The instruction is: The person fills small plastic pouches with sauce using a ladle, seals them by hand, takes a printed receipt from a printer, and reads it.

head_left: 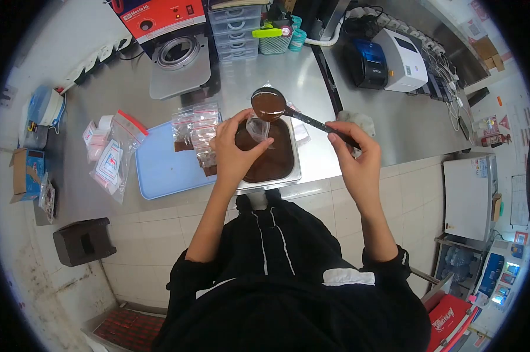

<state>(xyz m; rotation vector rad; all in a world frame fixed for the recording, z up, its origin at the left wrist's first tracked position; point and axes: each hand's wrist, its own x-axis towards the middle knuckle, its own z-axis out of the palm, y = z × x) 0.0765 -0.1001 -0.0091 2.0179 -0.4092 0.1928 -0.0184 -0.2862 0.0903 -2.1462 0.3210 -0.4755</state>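
Observation:
My left hand (236,145) holds a small clear plastic bag (258,127) by its sides, over a metal pan of dark brown sauce (282,154). In my right hand (357,146) is the handle of a black spoon (317,122), its bowl full of brown sauce (268,104) just above the bag's top. Left of the pan, several clear bags with brown contents (205,132) lie over the edge of a blue tray (165,166).
A red sealing machine (165,23) and a stack of clear drawers (236,32) stand at the back. White packets in a zip bag (109,164) lie left of the tray. Two printers (401,61) and a crumpled cloth (357,122) are on the right.

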